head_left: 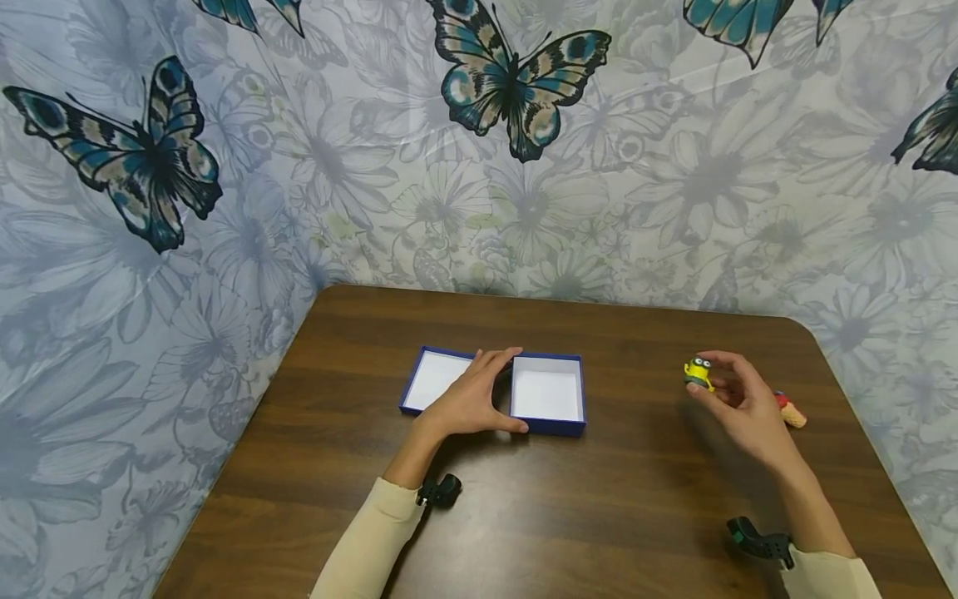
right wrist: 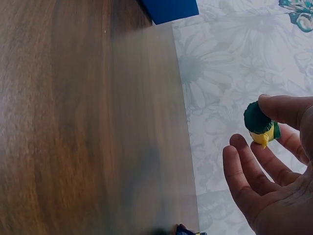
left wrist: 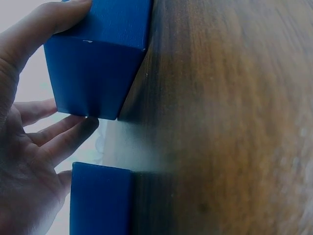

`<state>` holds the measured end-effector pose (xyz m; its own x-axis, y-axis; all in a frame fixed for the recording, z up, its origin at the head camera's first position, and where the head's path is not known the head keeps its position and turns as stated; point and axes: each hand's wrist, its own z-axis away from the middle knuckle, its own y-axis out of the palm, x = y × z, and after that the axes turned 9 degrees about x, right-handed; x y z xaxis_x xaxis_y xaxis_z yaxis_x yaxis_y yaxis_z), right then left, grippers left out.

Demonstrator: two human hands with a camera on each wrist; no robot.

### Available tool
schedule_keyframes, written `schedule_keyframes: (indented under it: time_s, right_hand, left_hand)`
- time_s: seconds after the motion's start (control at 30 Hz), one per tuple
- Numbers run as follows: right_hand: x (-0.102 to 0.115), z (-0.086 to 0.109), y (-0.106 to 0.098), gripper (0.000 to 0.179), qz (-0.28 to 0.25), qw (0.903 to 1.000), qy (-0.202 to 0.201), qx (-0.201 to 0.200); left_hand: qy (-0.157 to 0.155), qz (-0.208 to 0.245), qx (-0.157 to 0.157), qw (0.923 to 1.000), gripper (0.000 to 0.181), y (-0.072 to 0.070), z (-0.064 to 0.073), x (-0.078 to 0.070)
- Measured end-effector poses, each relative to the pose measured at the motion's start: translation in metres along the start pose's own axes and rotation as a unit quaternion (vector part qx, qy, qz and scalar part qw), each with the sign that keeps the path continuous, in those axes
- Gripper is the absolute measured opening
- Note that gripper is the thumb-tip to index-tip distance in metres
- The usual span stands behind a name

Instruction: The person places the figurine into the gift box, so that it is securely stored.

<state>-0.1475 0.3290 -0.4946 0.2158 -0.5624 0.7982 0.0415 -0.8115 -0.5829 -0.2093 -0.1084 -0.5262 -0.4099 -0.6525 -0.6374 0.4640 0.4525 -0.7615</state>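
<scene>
A blue box [head_left: 557,428] with a white inside stands open-topped on the table. My left hand [head_left: 467,401] grips its left end, thumb at the front and fingers at the back. Under the hand's other side is a shallower blue-rimmed, white-lined box part [head_left: 440,376]; the left wrist view shows the two blue pieces apart. My right hand [head_left: 752,416] pinches a small yellow minion figurine [head_left: 698,372] above the table. The right wrist view shows the figurine's dark green base [right wrist: 257,117] between thumb and fingers.
A small toy ice cream cone [head_left: 790,412] with a red top lies right of my right hand, partly hidden by it. The brown wooden table [head_left: 599,507] ends at a butterfly-patterned wall [head_left: 674,208]. Each wrist wears a black strap-on camera.
</scene>
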Motion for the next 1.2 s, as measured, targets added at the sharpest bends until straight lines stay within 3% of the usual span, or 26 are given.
schedule_keyframes:
  time_s: [0.2,0.7,1.2]
  right_hand:
    - [0.009,-0.004,0.008,0.052,-0.01,0.9999,-0.002,0.006]
    - [0.016,-0.029,0.015,0.049,0.006,0.9992,-0.014,0.036]
    - [0.03,-0.041,0.047,0.045,0.015,0.9977,-0.02,0.064]
  left_hand:
    - [0.007,0.001,0.012,0.9999,0.127,-0.007,0.0,0.003]
    - [0.004,0.003,0.005,1.0,0.126,-0.006,-0.006,-0.001]
    - [0.004,-0.006,-0.003,1.0,0.126,-0.001,0.001,-0.001]
